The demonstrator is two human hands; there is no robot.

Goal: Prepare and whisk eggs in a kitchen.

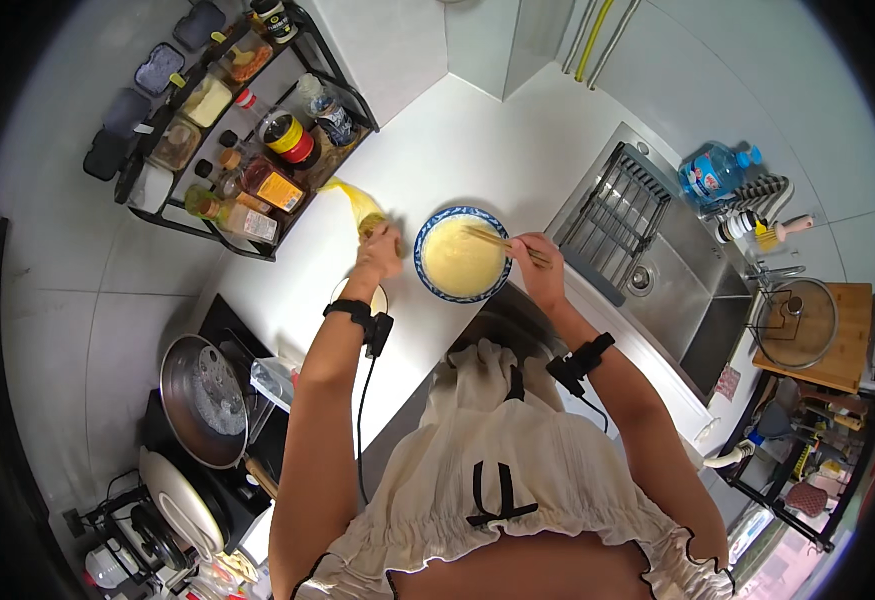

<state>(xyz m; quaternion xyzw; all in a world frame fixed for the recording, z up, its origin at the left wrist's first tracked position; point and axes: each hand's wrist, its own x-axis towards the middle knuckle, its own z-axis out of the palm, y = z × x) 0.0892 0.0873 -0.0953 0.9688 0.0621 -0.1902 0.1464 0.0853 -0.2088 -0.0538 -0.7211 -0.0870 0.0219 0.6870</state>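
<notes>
In my right hand [538, 262] is a pair of wooden chopsticks [488, 237], their tips in the pale yellow mixture [463, 257] that fills a blue-and-white patterned bowl [419, 277]. Left of the bowl, my left hand [382, 251] is closed around the gathered part of a yellowish plastic bag [360, 201], whose loose end lies toward the spice rack. Beneath my left forearm a round pale dish [381, 300] shows only in part; the arm hides the rest.
A black rack [366, 120] of bottles and seasoning boxes stands at upper left. On the right is a steel sink [677, 300] with a dark drying rack [610, 217]. A frying pan [182, 405] with bubbling liquid sits on the stove at lower left, near a clear plastic container [275, 379].
</notes>
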